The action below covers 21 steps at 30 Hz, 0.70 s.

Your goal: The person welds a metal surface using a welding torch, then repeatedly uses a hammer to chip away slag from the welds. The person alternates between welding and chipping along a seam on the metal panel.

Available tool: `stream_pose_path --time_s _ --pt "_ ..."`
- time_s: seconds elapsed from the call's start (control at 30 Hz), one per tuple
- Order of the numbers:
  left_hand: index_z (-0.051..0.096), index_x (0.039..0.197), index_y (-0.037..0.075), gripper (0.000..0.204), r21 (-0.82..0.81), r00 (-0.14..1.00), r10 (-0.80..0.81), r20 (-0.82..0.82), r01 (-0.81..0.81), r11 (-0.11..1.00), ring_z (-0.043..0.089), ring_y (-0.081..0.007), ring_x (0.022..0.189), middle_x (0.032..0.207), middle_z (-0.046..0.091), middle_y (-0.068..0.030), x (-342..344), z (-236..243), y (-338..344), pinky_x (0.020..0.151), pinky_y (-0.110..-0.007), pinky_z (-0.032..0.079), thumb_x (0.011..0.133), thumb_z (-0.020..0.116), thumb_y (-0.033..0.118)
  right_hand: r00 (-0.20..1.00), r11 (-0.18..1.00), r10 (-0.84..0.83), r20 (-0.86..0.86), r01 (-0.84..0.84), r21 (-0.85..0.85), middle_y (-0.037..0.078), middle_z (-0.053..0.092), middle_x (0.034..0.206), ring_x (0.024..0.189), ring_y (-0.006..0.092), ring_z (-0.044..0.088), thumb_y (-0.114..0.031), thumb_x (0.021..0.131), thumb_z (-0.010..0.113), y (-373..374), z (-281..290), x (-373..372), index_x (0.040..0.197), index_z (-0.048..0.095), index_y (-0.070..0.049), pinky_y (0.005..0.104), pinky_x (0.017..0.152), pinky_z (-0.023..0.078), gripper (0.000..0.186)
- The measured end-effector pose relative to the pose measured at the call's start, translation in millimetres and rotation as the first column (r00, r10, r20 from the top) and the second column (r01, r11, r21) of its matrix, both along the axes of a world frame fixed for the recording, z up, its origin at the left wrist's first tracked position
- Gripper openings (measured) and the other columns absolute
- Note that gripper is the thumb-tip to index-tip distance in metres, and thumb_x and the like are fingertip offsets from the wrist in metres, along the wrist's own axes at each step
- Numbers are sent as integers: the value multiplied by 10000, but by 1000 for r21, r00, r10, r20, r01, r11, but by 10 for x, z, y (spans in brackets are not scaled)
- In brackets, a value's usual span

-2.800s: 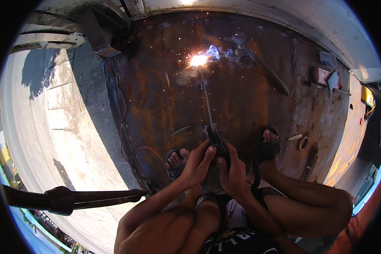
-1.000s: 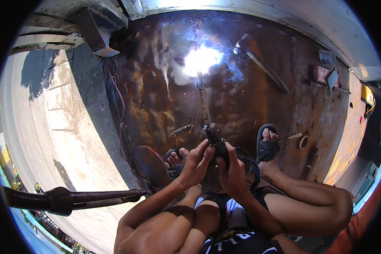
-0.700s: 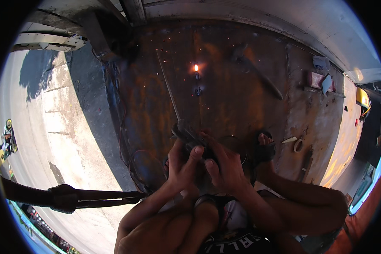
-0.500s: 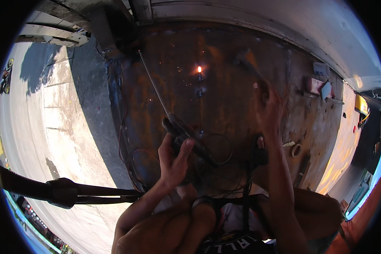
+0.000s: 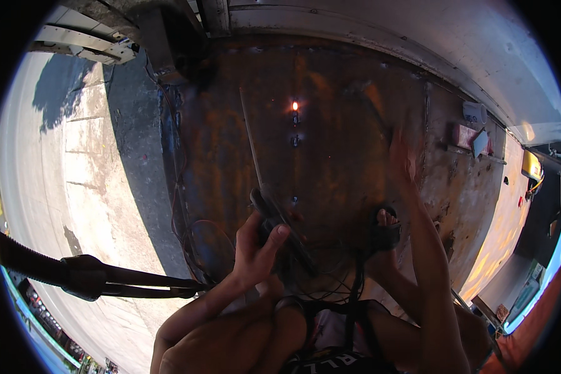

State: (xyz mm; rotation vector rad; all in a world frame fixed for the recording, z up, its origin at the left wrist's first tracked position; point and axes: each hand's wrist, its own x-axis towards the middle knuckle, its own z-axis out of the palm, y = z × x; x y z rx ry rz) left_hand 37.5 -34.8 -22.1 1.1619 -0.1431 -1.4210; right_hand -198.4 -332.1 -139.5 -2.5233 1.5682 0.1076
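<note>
My left hand [image 5: 255, 246] is closed around the dark handle of a welding electrode holder [image 5: 273, 209]. A thin grey welding rod [image 5: 250, 134] sticks out of it, pointing away from me, its tip left of the glow and apart from it. An orange-hot weld spot [image 5: 295, 106] glows on the rusty steel plate [image 5: 343, 181]. Dark weld spots [image 5: 295, 141] lie in line nearer me. My right hand [image 5: 403, 161], smeared by motion, grips a hammer-like tool; its thin dark handle [image 5: 378, 111] shows, while its head is blurred.
My sandalled foot [image 5: 385, 234] rests on the plate at right. Cables [image 5: 177, 181] run along its left edge. A white cup [image 5: 474, 113] and a red box [image 5: 464, 136] stand far right. A pale panel [image 5: 380, 19] bounds the far side; sunlit concrete [image 5: 93, 187] lies left.
The rod and its holder have swung right and nearer me. My right hand has shifted slightly right and nearer. The hot spot glows smaller, and most of the scattered sparks are gone.
</note>
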Motion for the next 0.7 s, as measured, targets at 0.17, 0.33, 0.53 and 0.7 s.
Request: stream_pose_path --time_s 0.17,0.33,0.53,0.7 --pt "530 1212 -52 378 45 998 -1 59 -1 999 697 -180 901 1032 688 -124 52 19 -79 785 -313 569 1003 620 249 907 908 -176 383 0 418 142 622 774 647 309 632 -378 1048 479 356 258 237 1085 538 6 412 611 501 390" --pt "555 1152 -41 358 123 986 -41 164 21 992 672 -127 818 880 669 -52 67 60 -61 721 -274 541 1003 624 277 681 673 -519 516 -47 738 41 531 682 519 78 503 -453 1054 441 510 1000 850 1004 536 -22 280 454 387 445" --pt "561 1122 -27 325 139 962 -33 272 -6 990 632 -95 764 822 635 -19 33 -90 64 696 -261 520 1002 629 267 42 882 -234 971 -410 231 38 500 652 502 89 471 -585 1011 415 488 1411 1302 1009 497 3 234 449 332 594" --pt "555 1119 -38 327 78 992 74 103 -82 994 664 -122 786 858 676 -59 20 65 -118 708 -267 530 1002 628 259 808 928 94 582 -282 242 198 592 649 557 395 597 -484 1008 511 269 231 648 984 514 25 402 503 438 509"
